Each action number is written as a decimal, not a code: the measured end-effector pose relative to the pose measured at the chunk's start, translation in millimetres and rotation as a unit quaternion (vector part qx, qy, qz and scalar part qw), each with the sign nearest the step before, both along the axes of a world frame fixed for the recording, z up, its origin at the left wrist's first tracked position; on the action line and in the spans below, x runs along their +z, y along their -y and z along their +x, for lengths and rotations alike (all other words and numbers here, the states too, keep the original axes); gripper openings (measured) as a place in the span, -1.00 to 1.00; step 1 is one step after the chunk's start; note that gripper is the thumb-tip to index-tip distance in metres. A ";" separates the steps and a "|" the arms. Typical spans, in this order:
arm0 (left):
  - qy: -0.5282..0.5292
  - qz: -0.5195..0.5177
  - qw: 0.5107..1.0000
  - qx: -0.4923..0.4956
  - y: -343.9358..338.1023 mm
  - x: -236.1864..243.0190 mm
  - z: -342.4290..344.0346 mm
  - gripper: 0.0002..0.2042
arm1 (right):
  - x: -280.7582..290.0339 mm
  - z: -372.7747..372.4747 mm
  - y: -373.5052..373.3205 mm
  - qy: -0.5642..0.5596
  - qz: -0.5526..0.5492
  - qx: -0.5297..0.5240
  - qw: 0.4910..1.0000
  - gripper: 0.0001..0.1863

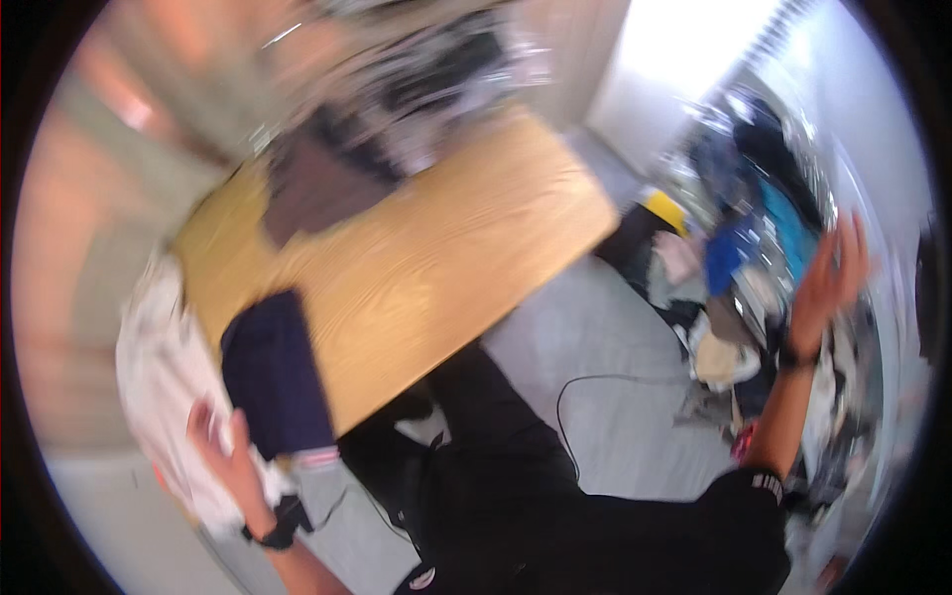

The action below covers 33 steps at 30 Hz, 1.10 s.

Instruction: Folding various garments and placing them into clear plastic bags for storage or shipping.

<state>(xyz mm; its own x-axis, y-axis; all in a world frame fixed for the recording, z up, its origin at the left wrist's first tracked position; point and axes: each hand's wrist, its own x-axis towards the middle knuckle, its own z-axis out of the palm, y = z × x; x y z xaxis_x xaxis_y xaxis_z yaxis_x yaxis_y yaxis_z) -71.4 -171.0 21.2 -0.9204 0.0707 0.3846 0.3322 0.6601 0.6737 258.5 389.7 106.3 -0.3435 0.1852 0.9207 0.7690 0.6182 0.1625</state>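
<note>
My left hand (pixel 228 461) is at the lower left, fingers apart, over a white garment (pixel 159 367) at the table's left edge. Just beside it, a folded navy garment (pixel 273 377) lies on the wooden table (pixel 436 278). My right hand (pixel 828 278) is out at the right with its fingers apart, over a heap of mixed clothing (pixel 734 228) on the floor; nothing shows in its grasp. A brownish-grey garment (pixel 322 178) lies toward the table's back, blurred.
Blurred dark and pale items (pixel 441 74), some seemingly plastic-wrapped, sit at the table's far end. A white panel (pixel 645 69) stands at the upper right. A black cable (pixel 595 379) runs over the grey floor (pixel 625 436) beside the table.
</note>
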 end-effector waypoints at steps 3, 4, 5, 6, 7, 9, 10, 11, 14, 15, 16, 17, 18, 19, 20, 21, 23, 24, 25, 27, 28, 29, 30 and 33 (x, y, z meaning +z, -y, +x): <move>0.177 0.139 0.926 -0.303 -76.3 17.2 42.4 -0.48 | -28.3 -11.1 124.9 0.214 -0.101 0.063 0.970 -0.74; 0.243 0.103 0.875 -0.407 -100.6 21.1 52.1 -0.41 | -36.9 -15.6 147.1 0.208 -0.140 0.173 0.953 -0.74; 0.248 0.086 0.804 -0.533 -109.9 20.8 57.5 -0.25 | -54.0 -35.6 169.5 0.194 -0.176 0.298 0.918 -0.74; 0.334 0.175 0.761 -0.529 -117.0 18.9 81.7 -0.19 | -65.4 -61.3 194.6 0.172 -0.194 0.383 0.887 -0.76; 0.406 0.265 0.701 -0.524 -121.8 17.0 96.3 -0.14 | -73.6 -90.4 222.3 0.147 -0.209 0.457 0.852 -0.77; 0.414 0.347 0.687 -0.486 -114.3 21.8 110.8 -0.08 | -77.3 -135.9 274.0 0.145 -0.275 0.546 0.778 -0.71; 0.410 0.417 0.690 -0.428 -107.9 22.2 115.2 -0.18 | -75.8 -150.6 294.7 0.144 -0.285 0.578 0.751 -0.69; 0.435 0.454 0.705 -0.327 -97.9 29.7 117.3 -0.34 | -77.6 -161.7 311.4 0.142 -0.296 0.605 0.725 -0.68; 0.322 0.420 0.825 -0.197 -53.2 26.4 103.4 -0.52 | -66.1 -186.2 359.2 0.192 -0.381 0.664 0.614 -0.69; 0.292 0.352 0.871 -0.177 -35.0 32.2 94.8 -0.54 | -67.9 -186.9 362.9 0.193 -0.377 0.668 0.612 -0.69; 0.275 0.364 0.876 -0.154 -12.8 33.9 82.8 -0.54 | -75.1 -186.0 364.6 0.159 -0.375 0.707 0.577 -0.66; 0.257 0.376 0.881 -0.125 11.6 34.2 69.6 -0.55 | -85.5 -186.2 366.0 0.126 -0.373 0.747 0.535 -0.63; 0.238 0.342 0.904 -0.097 27.2 47.7 53.6 -0.55 | -94.6 -185.5 359.0 0.073 -0.371 0.759 0.530 -0.61; 0.220 0.303 0.925 -0.065 42.6 61.7 34.6 -0.55 | -111.4 -185.0 350.8 0.024 -0.411 0.751 0.516 -0.67; 0.208 0.272 0.939 -0.045 59.9 70.8 14.6 -0.55 | -120.6 -186.4 347.0 -0.022 -0.460 0.712 0.530 -0.70; 0.199 0.241 0.949 -0.029 75.9 74.7 -10.9 -0.56 | -138.3 -190.8 341.6 -0.050 -0.536 0.668 0.515 -0.66; 0.250 0.193 0.948 -0.041 137.9 92.2 -49.4 -0.50 | -141.8 -197.8 343.8 0.000 -0.653 0.590 0.475 -0.58; 0.252 0.164 0.954 -0.017 153.1 96.4 -71.4 -0.45 | -144.0 -213.5 343.4 -0.038 -0.766 0.541 0.345 -0.54; 0.255 0.132 0.958 0.006 163.8 99.2 -91.7 -0.41 | -143.8 -228.6 342.5 -0.078 -0.854 0.472 0.205 -0.50; 0.238 0.055 0.964 0.105 189.2 88.6 -123.9 -0.31 | -135.0 -259.5 343.4 -0.069 -0.890 0.424 0.155 -0.51; 0.235 0.057 0.965 0.103 200.4 86.5 -140.3 -0.31 | -127.1 -273.3 343.2 -0.066 -0.920 0.372 0.109 -0.51; 0.274 0.014 0.956 0.106 210.9 83.3 -155.1 -0.30 | -120.0 -285.8 344.9 -0.068 -0.919 0.373 0.111 -0.51; 0.313 -0.026 0.943 0.106 210.4 81.5 -162.9 -0.29 | -113.2 -297.1 345.2 -0.020 -0.932 0.355 0.075 -0.57; 0.340 -0.224 0.904 0.127 201.2 86.0 -176.1 -0.37 | -120.8 -324.4 355.5 0.043 -0.942 0.325 0.064 -0.66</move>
